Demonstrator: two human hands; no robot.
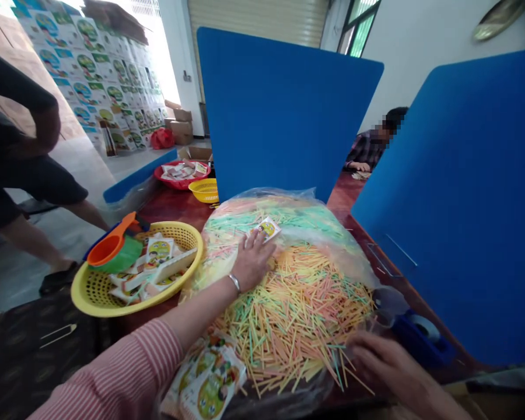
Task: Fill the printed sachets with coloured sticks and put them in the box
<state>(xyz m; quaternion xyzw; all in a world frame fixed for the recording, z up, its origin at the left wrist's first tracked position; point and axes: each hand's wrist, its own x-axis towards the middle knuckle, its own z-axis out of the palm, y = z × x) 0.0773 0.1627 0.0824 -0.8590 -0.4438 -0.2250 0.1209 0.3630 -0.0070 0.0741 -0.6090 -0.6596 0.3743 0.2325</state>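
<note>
Left fingers (259, 246) touch a small printed packet (268, 228) on coloured sticks (293, 315)

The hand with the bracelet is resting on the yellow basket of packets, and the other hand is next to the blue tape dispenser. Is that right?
Not quite: the head view shows the left hand resting on the pile of coloured sticks, not on the yellow basket. The right hand is next to the blue tape dispenser, as you said.
</note>
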